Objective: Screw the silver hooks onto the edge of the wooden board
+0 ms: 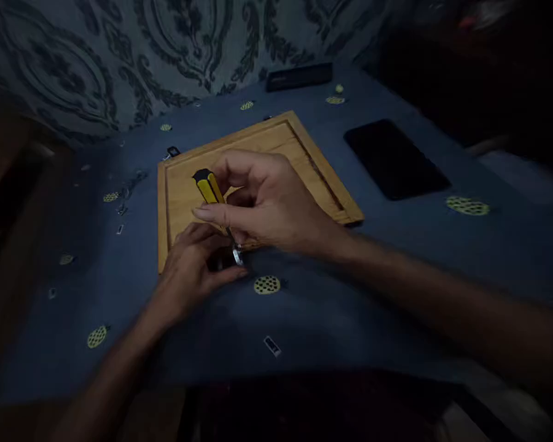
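The screwdriver (214, 191), mid-frame over the board's (253, 140) near edge, looks light and stiff, best taken by its handle (206, 185), which the right hand's (270, 205) grip pinches (the left hand (187, 264) curls lower left; whether it pinches anything, I cannot tell).

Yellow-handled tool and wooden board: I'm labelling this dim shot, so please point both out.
Yellow-handled tool (209, 189), head view: on its handle.
Wooden board (276, 140), head view: on its bare upper face.
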Demonstrator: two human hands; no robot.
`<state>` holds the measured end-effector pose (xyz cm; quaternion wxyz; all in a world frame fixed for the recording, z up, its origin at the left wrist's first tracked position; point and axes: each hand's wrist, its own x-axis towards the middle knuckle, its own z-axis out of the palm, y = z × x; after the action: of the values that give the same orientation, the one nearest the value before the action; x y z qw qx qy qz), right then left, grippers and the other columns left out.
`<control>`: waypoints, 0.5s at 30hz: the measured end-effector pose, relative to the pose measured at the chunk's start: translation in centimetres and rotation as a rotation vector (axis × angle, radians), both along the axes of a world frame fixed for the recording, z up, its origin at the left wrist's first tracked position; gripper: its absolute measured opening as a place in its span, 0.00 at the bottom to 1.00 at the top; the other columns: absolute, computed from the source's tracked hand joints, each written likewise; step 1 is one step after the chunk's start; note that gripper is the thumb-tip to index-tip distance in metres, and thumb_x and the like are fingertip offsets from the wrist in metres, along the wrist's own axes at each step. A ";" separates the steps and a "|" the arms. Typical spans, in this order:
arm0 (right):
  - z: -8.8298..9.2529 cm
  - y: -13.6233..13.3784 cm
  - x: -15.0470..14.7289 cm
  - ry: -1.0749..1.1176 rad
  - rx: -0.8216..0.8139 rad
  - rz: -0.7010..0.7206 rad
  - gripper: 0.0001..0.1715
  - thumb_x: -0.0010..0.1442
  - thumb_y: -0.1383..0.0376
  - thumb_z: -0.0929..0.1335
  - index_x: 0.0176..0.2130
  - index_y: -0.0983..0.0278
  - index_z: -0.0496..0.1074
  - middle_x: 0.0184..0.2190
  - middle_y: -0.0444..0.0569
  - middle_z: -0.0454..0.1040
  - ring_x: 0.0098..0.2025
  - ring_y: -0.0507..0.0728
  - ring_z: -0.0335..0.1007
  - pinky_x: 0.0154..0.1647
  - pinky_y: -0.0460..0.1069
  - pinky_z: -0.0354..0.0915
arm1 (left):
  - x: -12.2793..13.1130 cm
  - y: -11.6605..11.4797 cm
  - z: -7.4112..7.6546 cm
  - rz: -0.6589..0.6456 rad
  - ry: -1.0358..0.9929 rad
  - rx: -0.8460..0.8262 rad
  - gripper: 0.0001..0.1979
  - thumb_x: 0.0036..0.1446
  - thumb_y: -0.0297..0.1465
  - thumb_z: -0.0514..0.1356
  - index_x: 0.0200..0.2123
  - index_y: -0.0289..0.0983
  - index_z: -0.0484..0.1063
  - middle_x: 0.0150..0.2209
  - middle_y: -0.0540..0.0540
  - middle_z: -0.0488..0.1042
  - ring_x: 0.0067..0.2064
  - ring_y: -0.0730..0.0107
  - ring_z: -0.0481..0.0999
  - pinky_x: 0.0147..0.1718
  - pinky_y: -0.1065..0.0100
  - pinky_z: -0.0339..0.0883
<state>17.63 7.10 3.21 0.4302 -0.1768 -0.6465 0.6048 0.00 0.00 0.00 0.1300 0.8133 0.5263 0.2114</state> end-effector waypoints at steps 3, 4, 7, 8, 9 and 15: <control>-0.1 0.1 0.0 -0.007 0.055 0.060 0.08 0.63 0.71 0.72 0.40 0.64 0.68 0.35 0.40 0.69 0.25 0.43 0.65 0.20 0.37 0.66 | -0.2 -0.2 -0.1 0.002 0.007 0.014 0.17 0.57 0.43 0.70 0.45 0.38 0.81 0.50 0.42 0.79 0.55 0.47 0.76 0.51 0.51 0.71; -0.2 0.1 0.0 -0.007 0.077 0.070 0.06 0.64 0.70 0.71 0.41 0.65 0.69 0.36 0.41 0.70 0.25 0.43 0.66 0.21 0.38 0.66 | -0.2 -0.2 -0.1 0.006 0.011 0.013 0.17 0.57 0.43 0.70 0.45 0.39 0.81 0.49 0.43 0.79 0.55 0.48 0.76 0.51 0.51 0.71; -0.3 0.0 -0.1 0.002 0.157 0.072 0.04 0.67 0.67 0.69 0.38 0.65 0.70 0.35 0.41 0.70 0.26 0.43 0.67 0.23 0.38 0.66 | -0.4 -0.2 -0.1 0.033 0.027 -0.007 0.17 0.57 0.44 0.70 0.43 0.39 0.81 0.47 0.43 0.79 0.53 0.48 0.76 0.49 0.51 0.71; -0.3 0.0 -0.1 0.011 0.179 0.039 0.05 0.67 0.66 0.70 0.38 0.65 0.70 0.34 0.41 0.70 0.27 0.44 0.67 0.24 0.39 0.66 | -0.4 -0.2 -0.1 0.035 0.025 -0.015 0.17 0.57 0.45 0.70 0.44 0.39 0.81 0.47 0.43 0.79 0.52 0.49 0.76 0.49 0.51 0.71; -0.2 -0.1 0.0 0.022 0.200 -0.008 0.06 0.67 0.64 0.70 0.37 0.65 0.70 0.34 0.42 0.70 0.29 0.45 0.68 0.25 0.39 0.66 | -0.4 -0.2 0.0 0.034 0.024 -0.022 0.18 0.58 0.46 0.69 0.44 0.39 0.81 0.46 0.43 0.79 0.52 0.50 0.76 0.48 0.52 0.71; 0.3 -0.4 0.6 -0.019 0.234 -0.183 0.09 0.69 0.62 0.68 0.36 0.62 0.67 0.35 0.43 0.70 0.33 0.47 0.68 0.29 0.42 0.67 | -0.6 -0.2 0.0 0.010 0.039 -0.015 0.22 0.58 0.50 0.67 0.44 0.38 0.81 0.42 0.43 0.79 0.47 0.54 0.76 0.45 0.55 0.71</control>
<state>18.25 6.73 3.49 0.4951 -0.1893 -0.6978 0.4817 -0.57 -0.24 0.03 0.1247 0.8135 0.5345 0.1921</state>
